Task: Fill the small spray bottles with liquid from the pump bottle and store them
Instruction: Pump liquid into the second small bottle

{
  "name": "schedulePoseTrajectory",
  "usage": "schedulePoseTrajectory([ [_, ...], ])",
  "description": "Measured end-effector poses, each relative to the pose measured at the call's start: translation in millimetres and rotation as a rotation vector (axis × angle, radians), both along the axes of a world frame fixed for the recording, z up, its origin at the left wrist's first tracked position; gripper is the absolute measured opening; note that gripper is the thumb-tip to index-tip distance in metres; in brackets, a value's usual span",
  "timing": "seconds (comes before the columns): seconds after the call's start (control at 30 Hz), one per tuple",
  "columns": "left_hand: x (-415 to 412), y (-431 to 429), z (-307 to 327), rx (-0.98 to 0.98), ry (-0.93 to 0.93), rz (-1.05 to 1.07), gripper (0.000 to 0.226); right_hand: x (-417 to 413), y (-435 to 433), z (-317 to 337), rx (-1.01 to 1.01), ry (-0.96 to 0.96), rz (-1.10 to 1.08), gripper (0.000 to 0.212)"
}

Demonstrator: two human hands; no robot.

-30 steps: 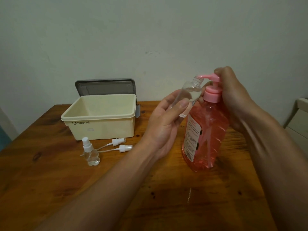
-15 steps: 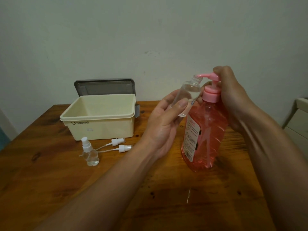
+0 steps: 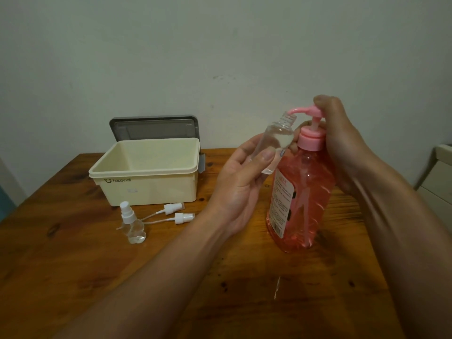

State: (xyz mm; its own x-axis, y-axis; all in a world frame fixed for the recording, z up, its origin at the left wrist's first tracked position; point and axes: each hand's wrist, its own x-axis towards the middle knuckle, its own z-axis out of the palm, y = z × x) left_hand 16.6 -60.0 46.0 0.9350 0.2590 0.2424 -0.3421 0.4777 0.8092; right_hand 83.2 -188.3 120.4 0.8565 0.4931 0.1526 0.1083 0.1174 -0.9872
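My left arm comes in from the lower left, forearm bare, palm turned toward me. The left hand (image 3: 241,189) grips a small clear bottle (image 3: 276,140), thumb across its front, fingers curled behind. My right arm enters from the right edge; the right hand (image 3: 342,143) is curled over the top of the pump bottle (image 3: 303,192), knuckles raised.

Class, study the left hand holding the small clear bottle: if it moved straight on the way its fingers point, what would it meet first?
Probably the pump bottle: the left hand points up and right, toward its pink collar, just past the small bottle. Depth is hard to judge.
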Motion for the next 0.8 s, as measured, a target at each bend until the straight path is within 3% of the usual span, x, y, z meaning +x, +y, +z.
schedulePoseTrajectory([
  [0.23,1.5,-1.9,-2.2,-0.022,0.003,-0.004,0.060,1.9,-0.8,-1.9,-0.018,-0.027,-0.024,0.041],
  [0.4,1.8,0.0,2.3,-0.015,-0.011,-0.015,0.061,1.4,-0.7,-0.8,-0.040,-0.003,-0.016,0.053],
  [0.8,2.1,0.2,0.2,-0.036,-0.015,-0.013,0.062,3.6,-0.6,-3.3,-0.025,-0.012,-0.042,0.045],
])
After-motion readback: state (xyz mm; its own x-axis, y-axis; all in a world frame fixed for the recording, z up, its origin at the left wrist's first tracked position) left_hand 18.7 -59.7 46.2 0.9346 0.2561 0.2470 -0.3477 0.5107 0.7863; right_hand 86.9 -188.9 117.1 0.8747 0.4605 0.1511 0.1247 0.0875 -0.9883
